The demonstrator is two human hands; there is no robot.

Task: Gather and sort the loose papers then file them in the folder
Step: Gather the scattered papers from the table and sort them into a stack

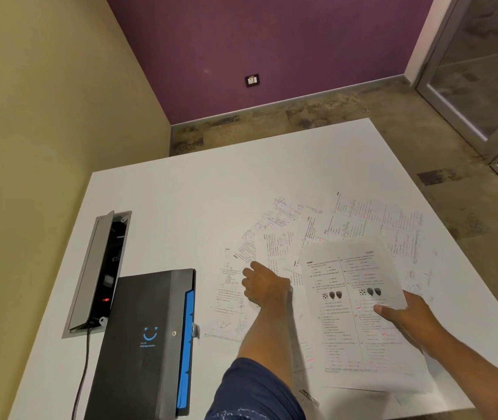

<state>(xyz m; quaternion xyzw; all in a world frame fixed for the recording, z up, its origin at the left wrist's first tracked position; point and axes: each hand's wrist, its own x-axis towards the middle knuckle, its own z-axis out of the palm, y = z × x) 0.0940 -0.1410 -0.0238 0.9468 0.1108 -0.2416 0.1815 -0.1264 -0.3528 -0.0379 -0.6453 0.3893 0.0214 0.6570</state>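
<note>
The right hand (405, 313) holds a small stack of printed sheets (359, 313) by its right edge, thumb on top and the other fingers hidden beneath, so the stack is pinched and raised clear of the bench (181, 183); this grip most likely keeps the collected pages together while the other hand works. The stack's long axis runs roughly from 6 o'clock to 12 o'clock, tilted slightly toward 11, with the page heading at the far end, so the text reads upright to the person. The left hand (264, 283) reaches to about 10 o'clock of the stack and rests on the loose papers (287, 237); its fingers are curled downward onto a sheet, but whether they grip or only press it cannot be determined. The loose papers lie fanned and overlapping across the bench centre and right, at mixed angles, from 9 o'clock round to 2 o'clock of the stack. The folder (147, 344), black with blue tabs, lies closed at the near left, well apart from the papers, long axis running near to far, opening edge facing the papers. An open cable box (102, 268) sits just beyond it.
</note>
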